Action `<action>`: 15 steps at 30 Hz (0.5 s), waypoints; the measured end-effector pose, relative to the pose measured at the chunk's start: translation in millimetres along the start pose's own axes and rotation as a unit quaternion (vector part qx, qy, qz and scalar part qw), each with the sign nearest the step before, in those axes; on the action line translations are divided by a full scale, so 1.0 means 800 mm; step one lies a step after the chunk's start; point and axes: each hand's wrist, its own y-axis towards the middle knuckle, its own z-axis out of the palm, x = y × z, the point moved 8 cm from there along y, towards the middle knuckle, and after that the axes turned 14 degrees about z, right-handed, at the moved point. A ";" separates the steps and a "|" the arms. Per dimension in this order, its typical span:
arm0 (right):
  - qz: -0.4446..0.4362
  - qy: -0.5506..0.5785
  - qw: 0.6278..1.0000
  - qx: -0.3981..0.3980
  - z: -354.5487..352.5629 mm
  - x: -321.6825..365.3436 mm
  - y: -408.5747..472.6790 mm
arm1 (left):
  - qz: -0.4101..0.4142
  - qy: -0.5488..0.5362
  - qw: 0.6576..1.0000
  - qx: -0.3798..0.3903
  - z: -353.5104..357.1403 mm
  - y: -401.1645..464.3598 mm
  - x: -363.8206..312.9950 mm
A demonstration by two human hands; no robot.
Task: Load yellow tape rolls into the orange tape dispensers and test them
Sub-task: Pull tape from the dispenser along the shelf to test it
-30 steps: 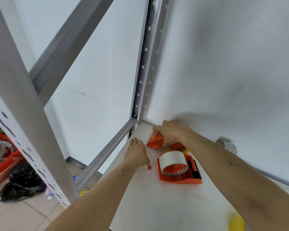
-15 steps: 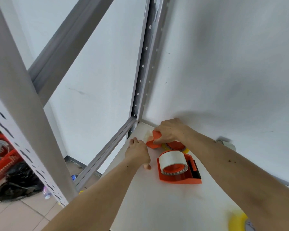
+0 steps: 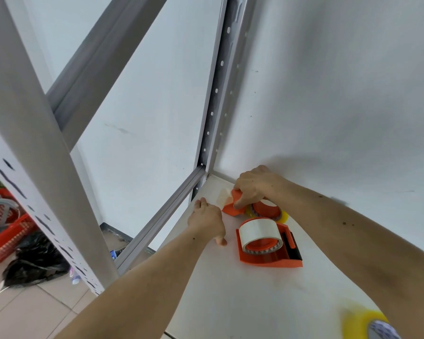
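Two orange tape dispensers lie on the white shelf (image 3: pixel 230 302) near its back left corner. The near dispenser (image 3: pixel 271 254) carries a pale tape roll (image 3: pixel 257 230) and lies free. My right hand (image 3: pixel 253 185) grips the front end of the far dispenser (image 3: pixel 234 207), which holds a yellow tape roll (image 3: pixel 280 215). A pale strip of tape (image 3: pixel 223 198) sticks out from that dispenser's front. My left hand (image 3: pixel 207 220) rests palm down on the shelf just left of both dispensers, fingers together. A loose yellow tape roll (image 3: pixel 367 325) lies blurred at the bottom right.
A grey perforated upright (image 3: pixel 217 94) stands in the shelf's back corner, with white walls behind. A thick grey post and diagonal brace (image 3: pixel 34 143) rise at left. Below on the tiled floor are red baskets (image 3: pixel 5 223) and a black bag (image 3: pixel 34 260).
My right hand has shifted slightly right and back with the far dispenser, and a pale strip of tape has come out at its front. My left hand has barely moved.
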 end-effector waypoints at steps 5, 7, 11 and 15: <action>0.006 0.005 1.000 0.013 0.012 -0.011 -0.008 | 0.002 0.014 1.000 0.003 -0.002 -0.001 0.001; 0.006 0.004 1.000 0.011 0.016 -0.016 -0.012 | 0.001 0.017 1.000 0.003 -0.002 0.000 0.001; 0.012 0.017 1.000 0.010 0.025 -0.027 -0.024 | 0.001 0.017 1.000 0.003 -0.002 0.000 0.001; 0.020 0.080 0.997 0.015 0.039 -0.041 -0.029 | 0.003 0.022 1.000 0.006 -0.002 0.000 0.001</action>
